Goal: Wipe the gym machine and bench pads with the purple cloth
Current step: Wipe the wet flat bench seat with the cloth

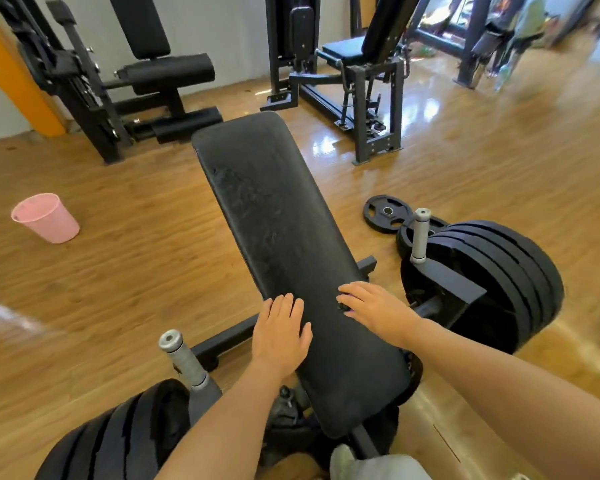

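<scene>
A long black bench pad is seen running from the upper centre of the frame down to the lower centre, its surface marked with dull smears along the upper half. Both hands are laid on its lower part, apart from each other. The left hand is pressed flat on the pad's left edge with fingers straight and together. The right hand is laid on the pad's right edge, fingers extended toward the left; something dark is partly covered beneath its fingertips, but what it is cannot be told. No purple cloth can be made out. Stacked black weight plates are mounted at the right of the frame behind a grey sleeve, and a second stack is seen at the lower left beside another grey sleeve. Two loose plates are lying on the wooden floor. A pink bucket is standing at the left, and black gym machines are ranged along the top.
</scene>
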